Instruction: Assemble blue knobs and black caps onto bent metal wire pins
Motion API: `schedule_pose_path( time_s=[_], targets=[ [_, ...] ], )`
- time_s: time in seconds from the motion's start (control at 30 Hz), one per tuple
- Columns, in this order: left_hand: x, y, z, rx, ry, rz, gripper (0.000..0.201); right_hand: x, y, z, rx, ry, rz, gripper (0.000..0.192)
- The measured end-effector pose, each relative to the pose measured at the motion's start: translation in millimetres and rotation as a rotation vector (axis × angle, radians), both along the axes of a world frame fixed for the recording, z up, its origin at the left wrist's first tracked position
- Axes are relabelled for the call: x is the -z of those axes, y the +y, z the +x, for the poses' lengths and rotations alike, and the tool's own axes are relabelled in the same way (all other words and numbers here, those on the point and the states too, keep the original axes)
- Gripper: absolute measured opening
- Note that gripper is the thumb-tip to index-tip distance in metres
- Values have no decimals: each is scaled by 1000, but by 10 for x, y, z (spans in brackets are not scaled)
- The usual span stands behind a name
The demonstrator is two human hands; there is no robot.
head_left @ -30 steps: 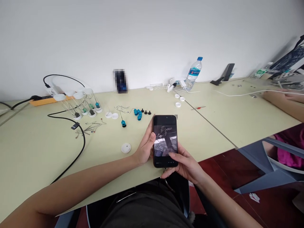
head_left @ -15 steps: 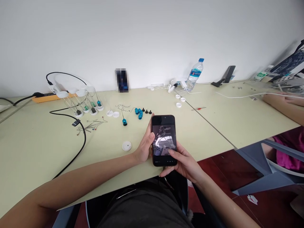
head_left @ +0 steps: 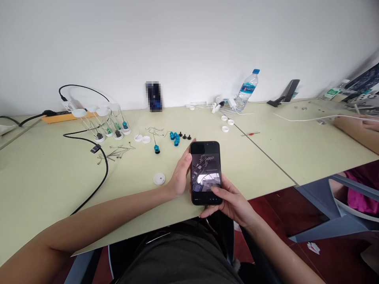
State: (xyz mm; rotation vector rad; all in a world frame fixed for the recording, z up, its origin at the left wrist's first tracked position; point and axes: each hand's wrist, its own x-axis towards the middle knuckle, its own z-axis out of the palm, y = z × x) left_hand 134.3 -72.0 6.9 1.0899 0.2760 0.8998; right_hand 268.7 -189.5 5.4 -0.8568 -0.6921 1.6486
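Observation:
A dark smartphone [head_left: 206, 173] is held upright near the table's front edge, its lit screen towards me. My left hand [head_left: 180, 173] grips its left side, thumb along the edge and the other fingers hidden behind. From the lower right my right hand [head_left: 232, 201] holds the phone too, its thumb over the bottom of the screen. A round white disc [head_left: 159, 179] lies just left of my left hand. Beyond the phone are blue metallic pieces [head_left: 175, 138], small black pieces [head_left: 185, 136] and a blue piece with a thin rod [head_left: 156, 148].
Clear tubes with white caps [head_left: 103, 112] stand at the left, near a black cable [head_left: 103, 173] and thin metal rods [head_left: 115, 153]. A water bottle [head_left: 248, 90] leans at the wall. White caps [head_left: 225, 129] lie nearer. Another person's arm [head_left: 355, 128] rests at the far right.
The picture on the phone screen has shifted, with its bright patch now lower. My view has moved slightly; both hands keep the same hold on the phone.

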Motion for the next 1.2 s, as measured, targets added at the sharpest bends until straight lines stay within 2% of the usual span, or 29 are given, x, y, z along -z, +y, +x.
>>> schedule_pose_path(
  time_s=[0.1,0.27,0.5,0.7,0.83,1.0,1.2],
  targets=[
    [-129,81,-34,-113,81,51,55,5,-5,5,-10,-6,-1,73],
    [-260,136,-110,-84,162,116,56,35,-31,8,-11,2,35,72],
    [-287,115,-127,-60,230,168,54,61,-21,3,-16,36,84,72],
    [-253,68,-124,-103,229,186,59,2,-17,-15,-18,64,86,74],
    [-154,-28,-140,-76,220,179,62,-17,-12,-22,-22,89,102,80],
    [7,-124,-146,33,139,219,65,12,-8,-14,-14,113,112,78],
    [64,-98,-131,53,119,216,68,33,-6,-8,-14,97,115,75]
  ],
)
